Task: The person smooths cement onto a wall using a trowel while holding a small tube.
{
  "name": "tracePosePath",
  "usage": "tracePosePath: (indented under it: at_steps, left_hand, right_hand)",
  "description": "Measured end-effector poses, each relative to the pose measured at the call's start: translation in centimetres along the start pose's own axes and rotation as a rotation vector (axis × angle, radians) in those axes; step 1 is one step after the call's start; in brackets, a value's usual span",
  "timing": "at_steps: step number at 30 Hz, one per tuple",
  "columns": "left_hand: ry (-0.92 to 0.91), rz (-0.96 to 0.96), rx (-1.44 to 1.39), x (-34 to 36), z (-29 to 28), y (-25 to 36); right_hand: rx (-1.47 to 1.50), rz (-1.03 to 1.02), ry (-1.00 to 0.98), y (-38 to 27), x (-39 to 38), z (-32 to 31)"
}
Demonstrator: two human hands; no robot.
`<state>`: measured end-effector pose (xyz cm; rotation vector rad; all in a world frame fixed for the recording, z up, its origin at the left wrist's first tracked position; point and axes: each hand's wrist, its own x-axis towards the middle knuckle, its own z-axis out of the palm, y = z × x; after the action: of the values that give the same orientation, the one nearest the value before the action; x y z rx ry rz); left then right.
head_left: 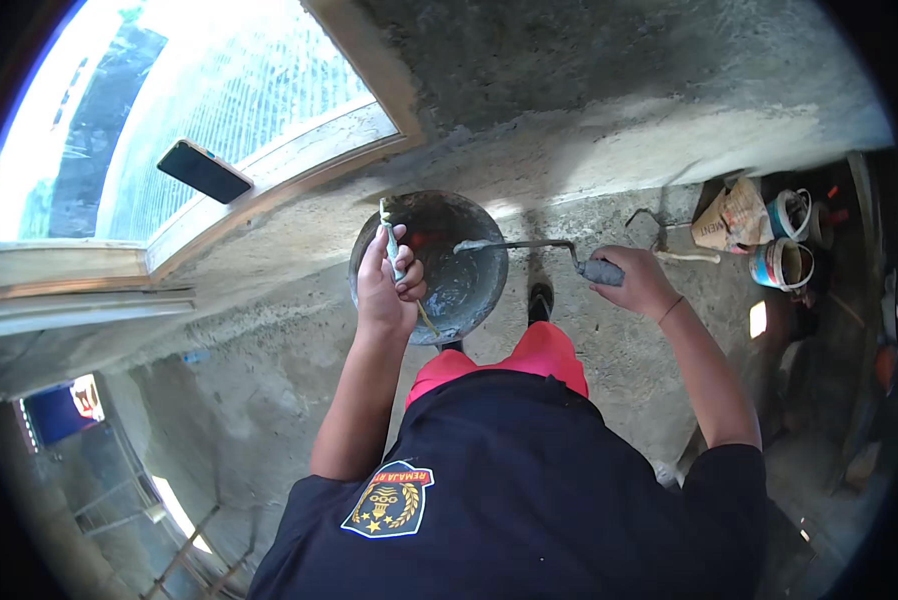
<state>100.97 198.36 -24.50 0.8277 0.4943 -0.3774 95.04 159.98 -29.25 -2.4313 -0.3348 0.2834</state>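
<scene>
My left hand (pixel 389 280) is closed around a pale, narrow, crusted tool (pixel 388 225), held upright over a round dark basin (pixel 469 285); a thin yellowish length shows below my fingers. My right hand (pixel 637 280) grips the grey-crusted handle of a trowel (pixel 554 246) with a bent metal shank. Its small end, coated with grey paste, is over the basin, right of my left hand. The basin has grey wet residue inside and stands by the wall near my feet.
A phone (pixel 204 172) leans at the window frame (pixel 269 157), upper left. Along the rough wall at right are a torn sack (pixel 721 222), buckets (pixel 772 264) and a pale handle (pixel 699 257) on the concrete floor (pixel 619 360). Poles (pixel 184 560) show at lower left.
</scene>
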Motion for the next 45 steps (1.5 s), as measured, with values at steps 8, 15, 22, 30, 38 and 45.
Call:
tracePosePath:
  at_steps: [8, 15, 22, 30, 38, 45]
  left_hand:
    - [0.016, -0.001, 0.003, 0.1, -3.9, 3.3]
    - [0.091, 0.086, -0.018, 1.1, -5.2, 3.1]
    - [0.167, 0.177, -0.051, 0.7, -6.5, 2.4]
    - [0.174, 0.170, -0.093, 0.3, -5.7, 0.3]
    - [0.188, 0.106, -0.093, 1.2, -6.2, -1.5]
    - [0.235, 0.129, -0.068, 0.9, -6.8, -1.8]
  right_hand:
    - [-0.132, -0.077, 0.176, -1.2, 1.6, 3.1]
    - [-0.179, -0.123, 0.222, 4.4, 7.1, 1.4]
    - [-0.207, -0.234, 0.201, 6.8, 12.6, 0.5]
    - [-0.205, -0.134, 0.230, 8.2, 14.1, -0.8]
    - [-0.287, 0.027, 0.198, 8.0, 8.6, -2.4]
    - [-0.271, -0.220, 0.211, 4.8, 12.4, 0.3]
